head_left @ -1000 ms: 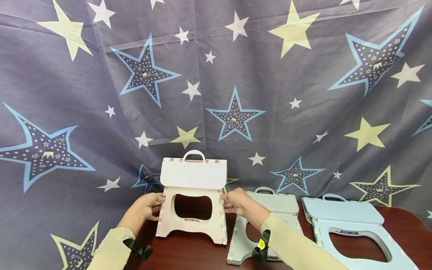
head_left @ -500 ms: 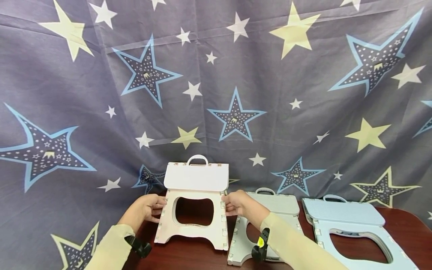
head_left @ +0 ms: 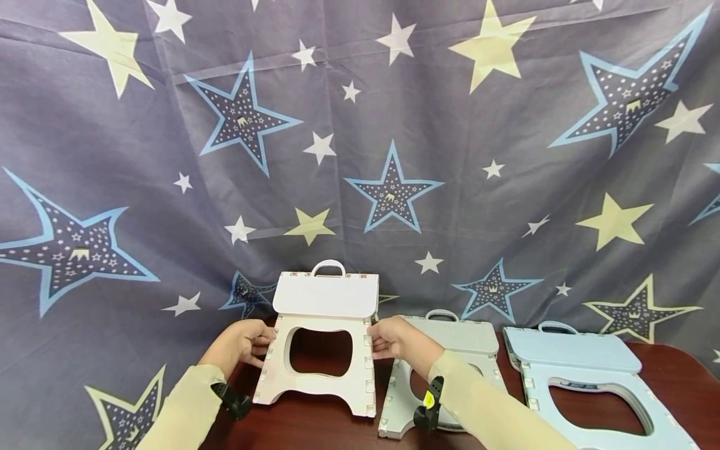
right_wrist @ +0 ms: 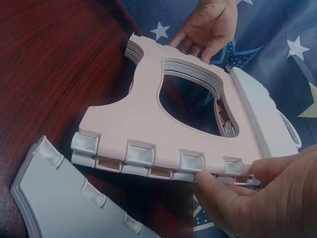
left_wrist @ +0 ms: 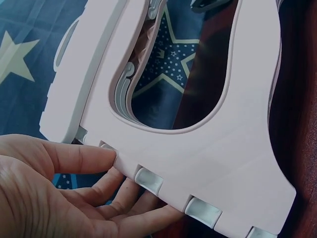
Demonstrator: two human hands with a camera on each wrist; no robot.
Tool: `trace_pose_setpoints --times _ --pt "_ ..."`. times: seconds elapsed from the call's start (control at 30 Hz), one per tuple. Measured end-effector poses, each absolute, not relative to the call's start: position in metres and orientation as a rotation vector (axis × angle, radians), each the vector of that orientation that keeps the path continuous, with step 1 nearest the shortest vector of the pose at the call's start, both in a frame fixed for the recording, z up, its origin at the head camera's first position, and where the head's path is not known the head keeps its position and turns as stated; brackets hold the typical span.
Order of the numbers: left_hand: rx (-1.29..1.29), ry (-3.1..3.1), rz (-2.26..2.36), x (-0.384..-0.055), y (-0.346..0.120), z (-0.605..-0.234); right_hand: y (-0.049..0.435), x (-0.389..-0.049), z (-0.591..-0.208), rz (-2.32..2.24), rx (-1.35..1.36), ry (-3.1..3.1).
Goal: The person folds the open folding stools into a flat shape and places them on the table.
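Note:
A pale pink folding step stool with a white top flap and a loop handle is held folded and nearly upright in the head view. My left hand grips its left side edge. On the opposite edge my right hand grips it at about the same height. The left wrist view has my left thumb on the edge by the hinge tabs, the other fingers reaching behind the panel. From the right wrist, my right hand pinches the hinged edge, showing the stool's stacked folded layers.
A grey-green folding stool lies just right of the pink one, partly behind my right forearm. Farther right is a light blue folding stool. All are at a dark red-brown table, with a star-patterned cloth hanging behind.
The pink stool has come down slightly, its top lower and its bottom edge nearer me. Both hands keep their hold on its sides. The other stools stay put.

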State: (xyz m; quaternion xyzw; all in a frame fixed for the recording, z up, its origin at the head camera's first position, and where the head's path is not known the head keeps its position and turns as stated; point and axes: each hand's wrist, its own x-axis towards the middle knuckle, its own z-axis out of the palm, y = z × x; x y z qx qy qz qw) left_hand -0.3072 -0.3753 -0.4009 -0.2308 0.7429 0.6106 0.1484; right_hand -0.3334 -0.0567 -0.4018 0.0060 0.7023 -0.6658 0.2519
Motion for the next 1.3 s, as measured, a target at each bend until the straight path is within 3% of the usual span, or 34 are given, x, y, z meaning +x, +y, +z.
trace_pose_setpoints --times 1.3 --pt "-0.600 2.230 1.468 -0.319 -0.376 -0.411 -0.063 -0.338 -0.421 -1.737 0.085 1.890"
